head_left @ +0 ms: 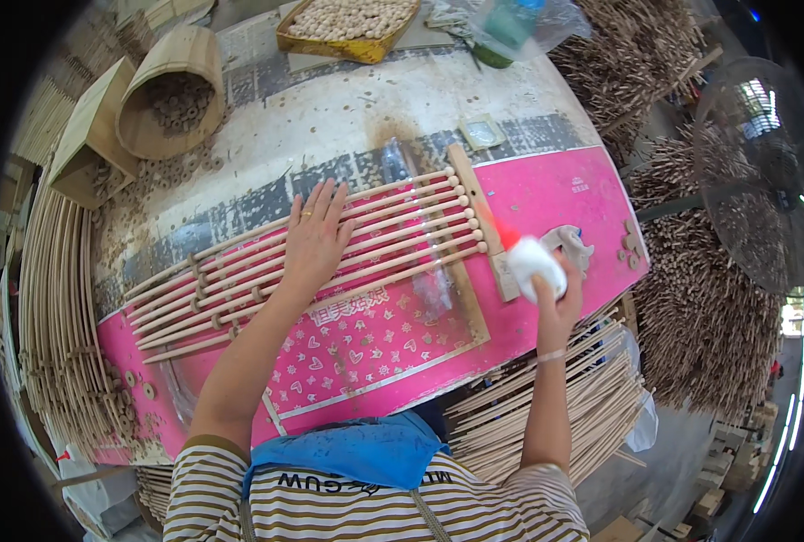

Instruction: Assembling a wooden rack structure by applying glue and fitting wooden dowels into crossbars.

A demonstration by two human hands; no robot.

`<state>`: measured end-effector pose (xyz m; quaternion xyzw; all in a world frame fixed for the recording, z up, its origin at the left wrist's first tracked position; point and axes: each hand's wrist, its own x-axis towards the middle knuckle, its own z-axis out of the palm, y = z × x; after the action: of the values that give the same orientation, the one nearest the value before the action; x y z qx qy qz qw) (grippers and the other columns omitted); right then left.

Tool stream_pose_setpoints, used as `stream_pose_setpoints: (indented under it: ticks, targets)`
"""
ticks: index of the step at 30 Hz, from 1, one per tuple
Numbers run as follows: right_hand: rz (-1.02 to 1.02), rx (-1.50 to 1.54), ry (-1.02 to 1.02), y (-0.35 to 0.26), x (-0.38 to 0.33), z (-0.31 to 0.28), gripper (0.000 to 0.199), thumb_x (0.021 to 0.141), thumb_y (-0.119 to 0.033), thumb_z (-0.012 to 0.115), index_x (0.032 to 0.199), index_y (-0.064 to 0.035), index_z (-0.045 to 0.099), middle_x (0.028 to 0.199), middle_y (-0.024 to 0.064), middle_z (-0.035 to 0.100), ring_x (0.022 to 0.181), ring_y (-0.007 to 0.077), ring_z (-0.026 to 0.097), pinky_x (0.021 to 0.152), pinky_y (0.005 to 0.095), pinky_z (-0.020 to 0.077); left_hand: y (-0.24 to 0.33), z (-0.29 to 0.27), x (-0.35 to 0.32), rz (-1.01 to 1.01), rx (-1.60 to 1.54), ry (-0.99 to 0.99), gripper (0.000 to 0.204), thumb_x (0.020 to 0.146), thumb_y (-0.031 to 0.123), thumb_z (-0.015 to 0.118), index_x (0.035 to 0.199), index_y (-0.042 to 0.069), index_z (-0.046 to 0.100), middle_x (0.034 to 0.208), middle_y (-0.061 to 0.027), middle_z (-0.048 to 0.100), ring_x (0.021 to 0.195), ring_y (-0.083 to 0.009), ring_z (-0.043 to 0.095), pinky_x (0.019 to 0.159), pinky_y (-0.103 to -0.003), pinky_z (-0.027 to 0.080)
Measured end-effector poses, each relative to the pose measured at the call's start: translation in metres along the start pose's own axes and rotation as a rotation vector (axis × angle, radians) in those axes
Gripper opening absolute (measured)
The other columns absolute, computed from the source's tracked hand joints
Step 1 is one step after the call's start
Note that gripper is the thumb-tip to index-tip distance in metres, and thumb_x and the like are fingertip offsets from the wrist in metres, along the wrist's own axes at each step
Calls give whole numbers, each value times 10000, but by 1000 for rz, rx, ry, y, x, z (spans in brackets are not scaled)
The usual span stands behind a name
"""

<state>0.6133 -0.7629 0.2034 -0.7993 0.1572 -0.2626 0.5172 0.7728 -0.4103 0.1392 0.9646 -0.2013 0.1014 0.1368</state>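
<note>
My left hand [316,239] lies flat with fingers spread on a row of thin wooden rods [393,239] set side by side. Small round wooden balls [464,200] cap their right ends, and wooden rings [201,293] sit around several rods toward the left. My right hand [557,296] grips a white squeeze bottle [530,263] with a red-orange nozzle, blurred by motion, tipped toward the ball ends. Between the bottle and the balls runs a wooden strip [485,217] across the row. A crumpled pale cloth [568,246] rests just beyond my right hand.
Pink sheeting [546,181] covers the near table. Far left stand a round wooden tub [172,95] of rings and a tipped wooden box [86,158]. A yellow tray [348,41] holds wooden balls. Rod bundles [537,388] flank the table; a fan [750,172] stands right.
</note>
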Motion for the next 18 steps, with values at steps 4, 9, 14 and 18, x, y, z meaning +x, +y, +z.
stream_pose_setpoints:
  ticks: [4,9,14,18]
  targets:
    - [31,46,123,34,79,34,450,914,-83,771,1330,9,628,1245,111,666,1093,201,650,945,343,538,-4,-1,-5,-7,-26,-21,589,1072,362,531,1589,97,434,1633,-150,436,1541,-289,367,1285,-521,216]
    - [-119,-135,138,94,133,54,440,900,-175,798,1290,-18,666,1188,137,713,1065,256,685,923,378,542,4,-2,0,1,-22,-30,596,1066,363,536,1589,96,433,1633,-143,438,1539,-284,371,1284,-518,222]
    - [-157,-635,55,74,141,62,584,906,-443,776,1346,-82,648,1226,195,705,1120,408,669,934,500,509,-3,2,-1,9,-12,15,631,1067,383,539,1606,87,403,1636,-139,436,1535,-283,378,1278,-516,227]
    - [-160,-817,92,62,135,62,658,929,-468,748,1436,-84,582,1375,203,637,1274,404,596,1018,535,465,-9,1,-2,15,-83,-1,669,1066,401,547,1625,82,365,1650,-145,419,1543,-300,364,1278,-525,224]
